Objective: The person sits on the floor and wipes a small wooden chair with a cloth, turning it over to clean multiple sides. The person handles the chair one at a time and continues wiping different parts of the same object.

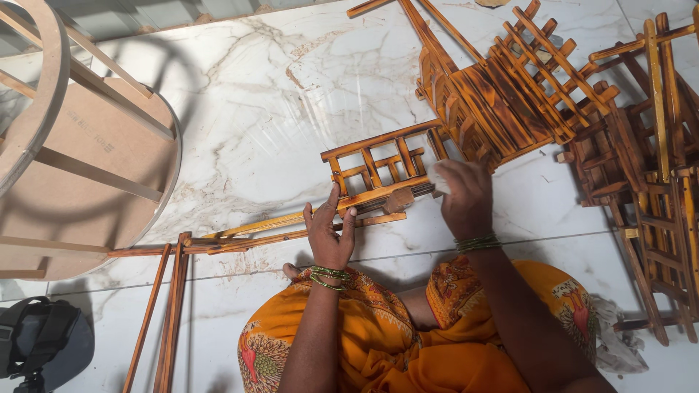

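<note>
A small brown wooden lattice frame [378, 167] lies on the white marble floor [277, 102] in front of me. My left hand [329, 231] presses on its near rail, fingers spread, thumb up. My right hand [464, 196] is closed around a small pale block or pad [437, 178] held against the frame's right end. Both wrists wear green bangles. Long thin wooden rods [247, 229] run left from under the frame.
A pile of similar burnt-brown wooden frames [510, 87] sits at the upper right, with more frames [655, 167] at the right edge. A large round wooden drum-like form [80, 160] stands at left. Loose sticks [171, 313] lie lower left beside a dark bag [40, 342].
</note>
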### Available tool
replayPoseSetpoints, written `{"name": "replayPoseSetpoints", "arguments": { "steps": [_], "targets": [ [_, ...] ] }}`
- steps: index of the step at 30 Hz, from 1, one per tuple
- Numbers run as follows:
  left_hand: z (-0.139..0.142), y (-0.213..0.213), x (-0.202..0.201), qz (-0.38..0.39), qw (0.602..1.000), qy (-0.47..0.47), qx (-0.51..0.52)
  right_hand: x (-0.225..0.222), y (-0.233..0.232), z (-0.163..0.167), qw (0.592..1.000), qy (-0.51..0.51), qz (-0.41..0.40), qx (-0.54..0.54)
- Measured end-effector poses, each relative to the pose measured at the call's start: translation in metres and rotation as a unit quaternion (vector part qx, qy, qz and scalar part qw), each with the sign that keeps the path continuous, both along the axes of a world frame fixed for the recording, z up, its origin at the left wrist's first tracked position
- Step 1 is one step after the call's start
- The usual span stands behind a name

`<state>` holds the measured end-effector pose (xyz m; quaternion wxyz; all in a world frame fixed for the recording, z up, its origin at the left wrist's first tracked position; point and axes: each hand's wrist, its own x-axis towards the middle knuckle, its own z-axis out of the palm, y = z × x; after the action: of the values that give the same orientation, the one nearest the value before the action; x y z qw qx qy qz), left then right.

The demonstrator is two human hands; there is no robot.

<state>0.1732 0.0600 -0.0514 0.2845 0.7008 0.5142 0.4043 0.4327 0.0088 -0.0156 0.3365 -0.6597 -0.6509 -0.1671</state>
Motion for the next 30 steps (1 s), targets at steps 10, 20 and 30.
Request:
{"name": "replayPoseSetpoints", "arguments": {
  "steps": [10, 20, 30],
  "targets": [
    [0.000, -0.002, 0.012, -0.012, 0.999, 0.009, 0.031, -0.018, -0.006, -0.012, 0.998, -0.014, 0.052, -0.014],
    [0.004, -0.005, 0.008, -0.019, 0.999, 0.003, 0.030, -0.014, 0.007, -0.057, 0.756, 0.636, -0.134, -0.073],
    [-0.005, 0.003, 0.012, -0.019, 0.997, -0.015, 0.071, -0.036, 0.004, -0.043, 0.778, 0.621, 0.085, 0.052]
  ]
}}
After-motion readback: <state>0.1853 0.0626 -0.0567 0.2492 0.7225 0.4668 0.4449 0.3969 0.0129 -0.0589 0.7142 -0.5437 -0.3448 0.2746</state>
